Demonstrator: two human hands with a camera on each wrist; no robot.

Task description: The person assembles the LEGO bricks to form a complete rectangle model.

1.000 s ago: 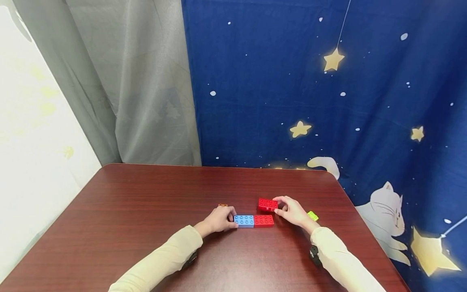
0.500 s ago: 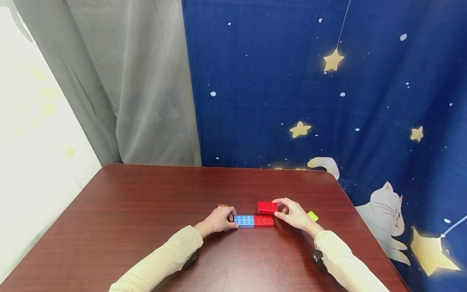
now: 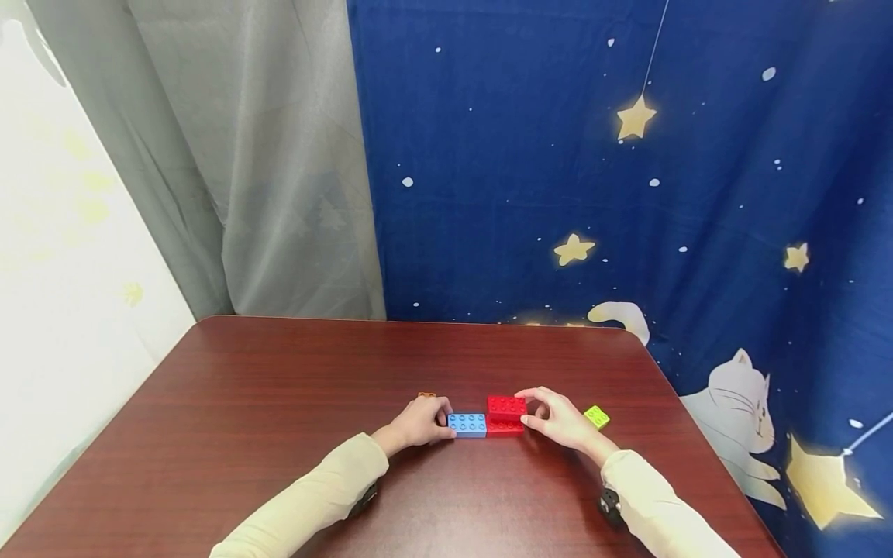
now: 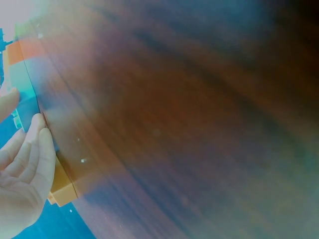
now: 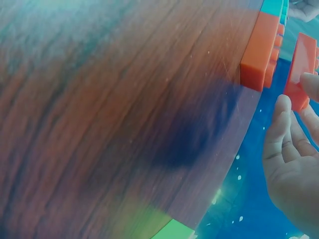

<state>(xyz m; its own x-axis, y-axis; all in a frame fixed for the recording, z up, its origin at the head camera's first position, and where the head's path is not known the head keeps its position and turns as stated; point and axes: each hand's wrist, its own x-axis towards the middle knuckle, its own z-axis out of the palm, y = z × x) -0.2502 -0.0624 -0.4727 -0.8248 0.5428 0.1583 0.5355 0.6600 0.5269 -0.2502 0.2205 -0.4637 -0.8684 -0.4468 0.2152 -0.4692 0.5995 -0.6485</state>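
Note:
A blue toy brick point(image 3: 467, 425) and a lower red brick point(image 3: 505, 430) lie end to end on the table. My left hand point(image 3: 422, 421) holds the blue brick at its left end, thumb on the near side and fingers behind. Between thumb and fingertips, my right hand point(image 3: 560, 418) pinches the right end of a second red brick point(image 5: 301, 69). This brick is just above the lower red one, studs up; a gap shows between them in the right wrist view, and in the head view it covers the lower brick's back part.
An orange brick point(image 3: 427, 394) stands behind my left hand, mostly hidden by it in the head view. To the right of my right hand lies a lime-green brick point(image 3: 596, 417). The brown table's point(image 3: 314, 349) far edge meets grey and blue curtains.
My right hand has brought the held red brick toward me and slightly left, from behind the row to over the lower red brick. The left hand stays on the blue brick.

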